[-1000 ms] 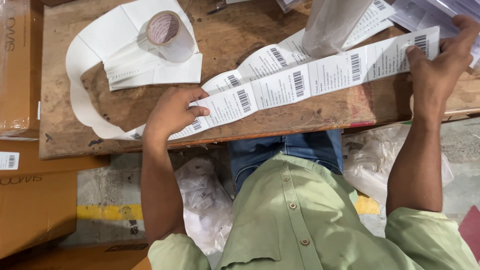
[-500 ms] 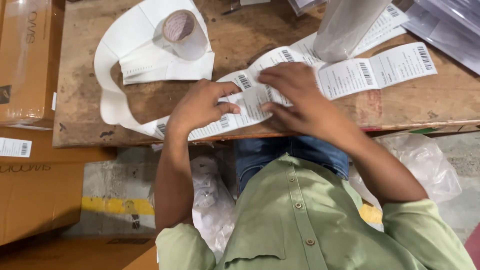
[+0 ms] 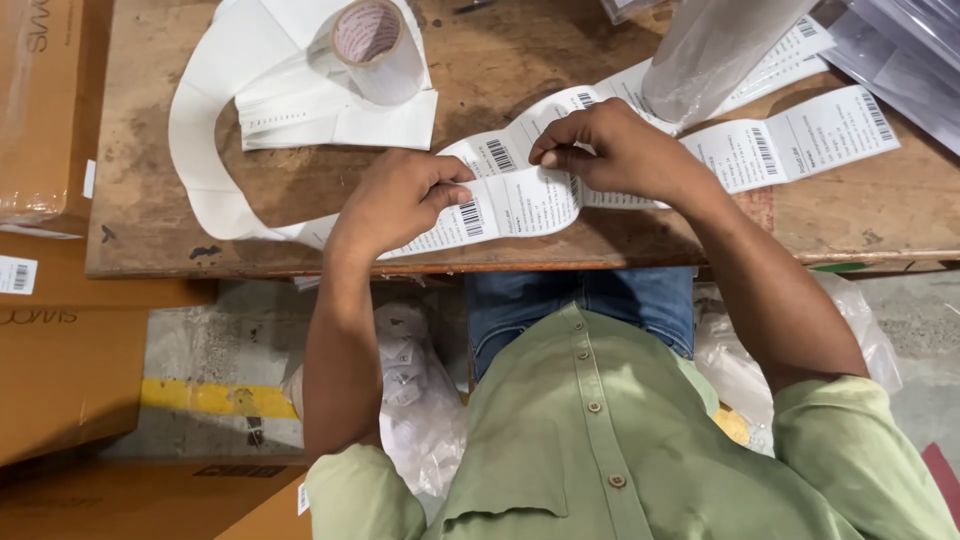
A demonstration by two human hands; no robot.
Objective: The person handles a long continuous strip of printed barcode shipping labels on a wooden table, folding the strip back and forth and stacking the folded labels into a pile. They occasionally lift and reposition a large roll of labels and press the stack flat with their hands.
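Worn wooden bench [image 3: 560,60] over concrete floor, left hand [image 3: 400,200] and right hand [image 3: 620,150] both pinched shut on a strip of barcode labels [image 3: 520,195] lying across the bench, tape roll [image 3: 375,45] behind, cardboard boxes [image 3: 50,110] at left.

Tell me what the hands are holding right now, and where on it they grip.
Both hands pinch the long white strip of barcode labels near its middle: left hand at the lower edge, right hand at the upper edge.
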